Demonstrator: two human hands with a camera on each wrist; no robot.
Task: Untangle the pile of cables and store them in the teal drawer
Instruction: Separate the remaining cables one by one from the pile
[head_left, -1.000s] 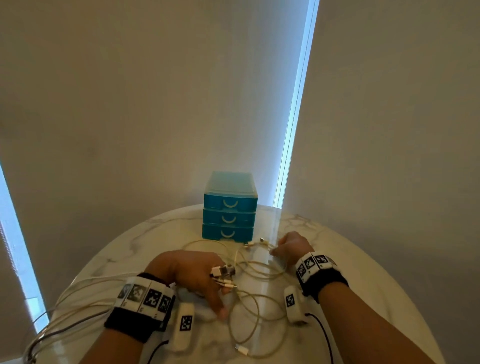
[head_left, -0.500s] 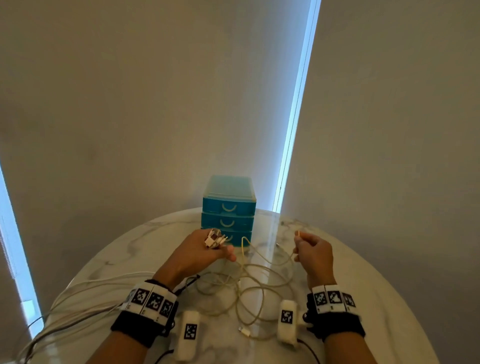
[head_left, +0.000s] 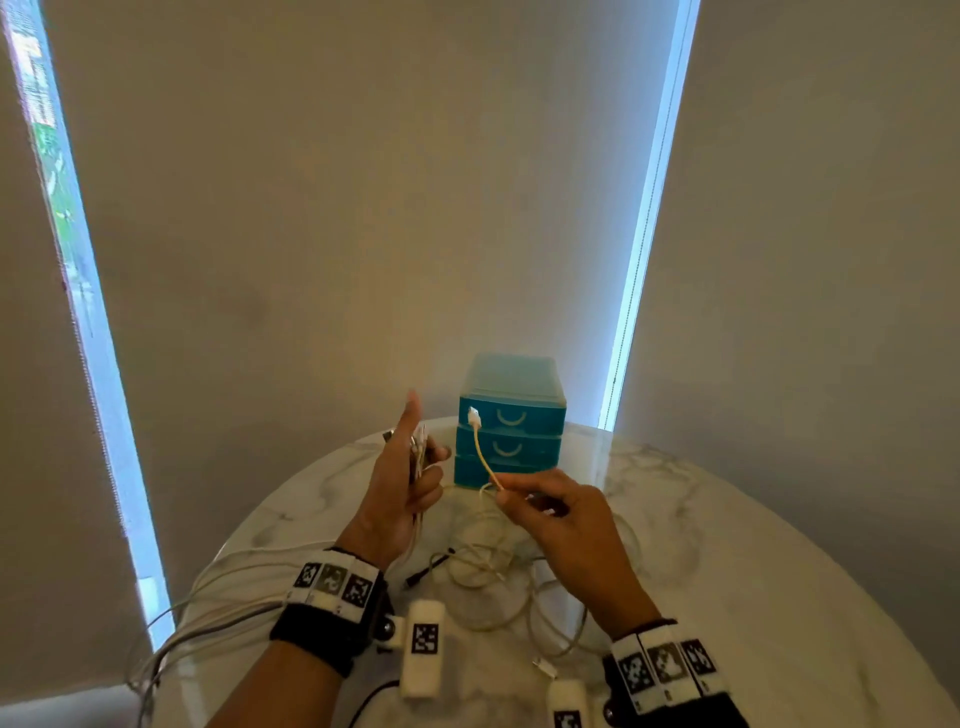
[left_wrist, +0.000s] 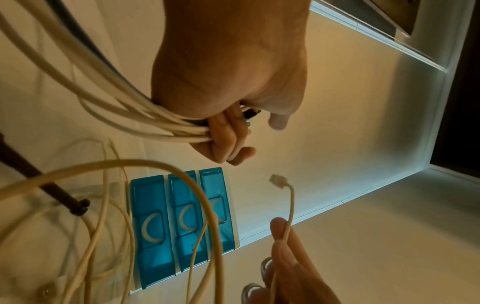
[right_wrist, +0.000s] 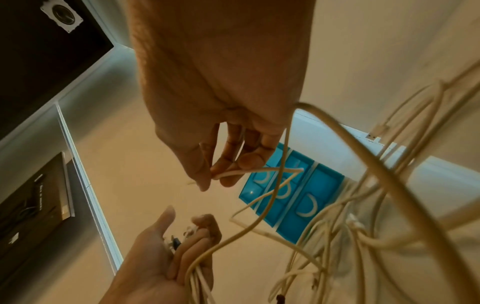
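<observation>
The little drawer box at twelve o'clock on the tabletop is bright teal blue, with a paler, see-through top. Each drawer front has a pale curved handle, like a smile. The tabletop is white with thin grey wavy lines, like marble. The cables in the middle are creamy white, almost yellow. One cable end sticking up has a white plug. A short black cable lies at nine o'clock of the pile. Both wrists wear black bands with white blocks that carry black-and-white square patterns. The walls are plain beige, with strips of light blue glow.
</observation>
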